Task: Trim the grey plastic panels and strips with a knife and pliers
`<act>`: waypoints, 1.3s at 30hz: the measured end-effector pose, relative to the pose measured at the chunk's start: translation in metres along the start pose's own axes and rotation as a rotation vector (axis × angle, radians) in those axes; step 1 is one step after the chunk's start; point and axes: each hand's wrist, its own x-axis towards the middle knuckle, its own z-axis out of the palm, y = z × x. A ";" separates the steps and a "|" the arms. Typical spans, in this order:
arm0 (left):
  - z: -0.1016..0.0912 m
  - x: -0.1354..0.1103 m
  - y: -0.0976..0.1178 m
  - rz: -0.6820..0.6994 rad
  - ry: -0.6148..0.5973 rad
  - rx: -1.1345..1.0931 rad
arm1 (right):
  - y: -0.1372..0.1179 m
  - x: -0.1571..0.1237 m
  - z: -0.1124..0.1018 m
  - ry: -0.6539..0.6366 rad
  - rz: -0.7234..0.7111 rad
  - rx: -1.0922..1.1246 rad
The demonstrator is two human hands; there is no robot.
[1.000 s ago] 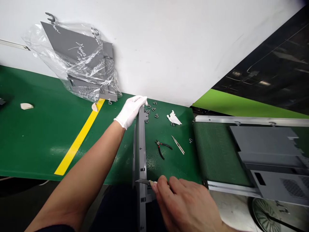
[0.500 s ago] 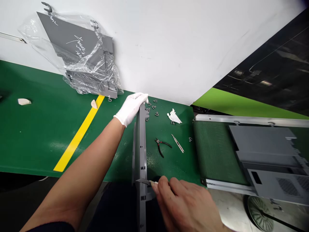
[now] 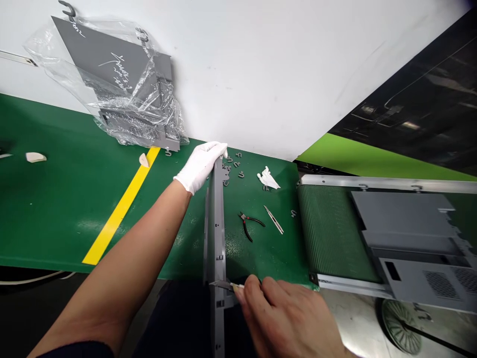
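One grey panel (image 3: 215, 233), seen edge-on: white-gloved left hand (image 3: 200, 166) closed on its far end; bare right hand (image 3: 286, 318) pinching one small blade (image 3: 221, 284) against its near end, handle hidden by fingers.

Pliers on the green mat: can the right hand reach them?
Probably yes: nothing lies between the right hand and the pliers, but that hand holds a blade to the grey panel.
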 end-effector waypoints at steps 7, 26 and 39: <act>0.000 0.001 -0.001 0.008 0.008 0.020 | -0.001 -0.001 -0.001 0.029 0.005 0.009; 0.011 -0.033 0.016 -0.128 0.081 0.041 | 0.009 -0.007 -0.003 0.059 0.619 0.960; 0.018 -0.254 0.041 -0.270 -0.159 0.553 | 0.019 -0.040 0.052 0.118 1.038 1.242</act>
